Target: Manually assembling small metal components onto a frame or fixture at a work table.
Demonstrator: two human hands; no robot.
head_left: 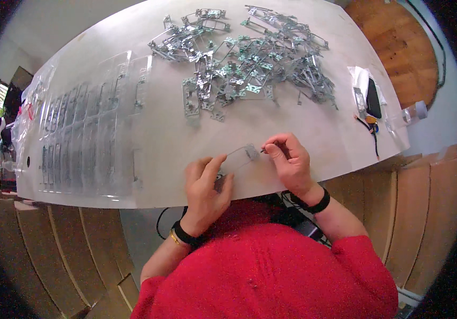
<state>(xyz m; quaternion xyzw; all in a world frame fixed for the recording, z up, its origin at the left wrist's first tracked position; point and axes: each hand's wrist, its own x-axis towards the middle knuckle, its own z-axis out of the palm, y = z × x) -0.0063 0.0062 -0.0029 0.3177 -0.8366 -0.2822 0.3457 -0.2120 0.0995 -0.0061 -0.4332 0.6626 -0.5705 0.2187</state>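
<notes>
A thin, silvery metal frame (249, 153) lies near the table's front edge. My left hand (203, 183) is closed around its left end, fingers and thumb on either side. Just off the frame's right end, my right hand (291, 165) pinches a small dark piece (263, 150) between thumb and forefinger; its kind is too small to make out. Beyond both hands spreads a tangled heap of similar metal frames (250, 66), with a flat bracket plate (190, 98) at its near left side.
Clear plastic trays (82, 183) holding rows of metal parts cover the table's left side. At the right lie a black phone (373, 101) on white paper, a tool with dark handles (371, 125) and a clear bottle (413, 113). Cardboard boxes (414, 212) stand below the table edge.
</notes>
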